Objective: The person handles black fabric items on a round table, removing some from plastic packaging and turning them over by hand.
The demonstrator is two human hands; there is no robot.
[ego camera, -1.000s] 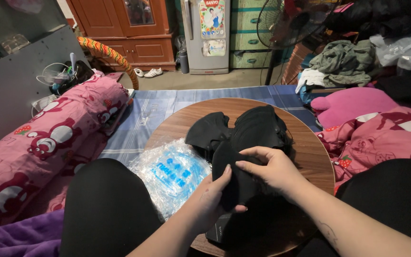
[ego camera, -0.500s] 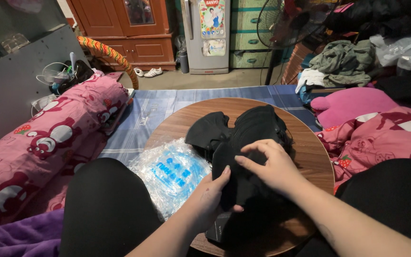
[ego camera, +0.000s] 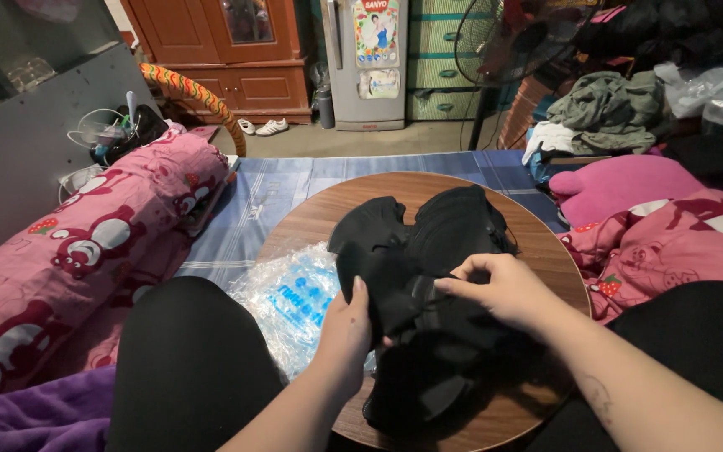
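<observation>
A pile of black fabric pieces [ego camera: 428, 293] lies on a round wooden surface [ego camera: 537, 243], spread from its far middle down to the near edge, and both hands are on the pile's near half. The left hand [ego camera: 346, 331] rests against the left side of the pile, fingers curled around the edge of a black piece with the thumb lying along its top, so it has hold of that fabric. The right hand [ego camera: 495, 289] sits on top of the pile, just right of centre, its thumb and forefinger pinched shut on a small fold or strap of the black fabric while the other fingers curl loosely underneath. The two hands are near each other, with only a narrow strip of black cloth between them.

Just left of the pile, partly on the surface and touching the left hand's wrist side, lies a crinkled clear plastic bag with blue print [ego camera: 294, 301]. The person's knees in black [ego camera: 186, 360] frame the near edge of the surface. A pink patterned bolster [ego camera: 85, 251] lies to the left on a blue checked mat [ego camera: 294, 184]
</observation>
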